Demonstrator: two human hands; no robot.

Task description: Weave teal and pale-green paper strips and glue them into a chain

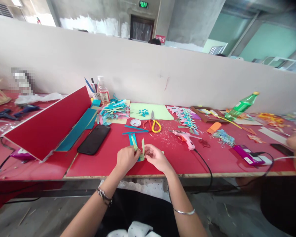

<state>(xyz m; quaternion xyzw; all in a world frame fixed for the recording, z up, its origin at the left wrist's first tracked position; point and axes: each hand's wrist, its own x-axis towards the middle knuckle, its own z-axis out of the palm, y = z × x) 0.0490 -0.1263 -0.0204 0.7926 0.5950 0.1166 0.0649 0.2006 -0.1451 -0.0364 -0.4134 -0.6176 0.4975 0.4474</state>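
Holds pale green paper (pixel 143 147) near the middle of the front edge of the counter (pixel 93 166). Pinches it with left hand (pixel 128 158), grip closed between thumb and fingers; curls right hand (pixel 156 159) at its other side, grip partly parted, cannot tell whether it has hold. Has blue strips (pixel 132 139) just beyond, then scissors (pixel 153 125) farther back. Has a black phone (pixel 94 139) toward the left corner, a pink glue gun (pixel 186 139) rightward, heaped scraps (pixel 114 111) near the back edge.
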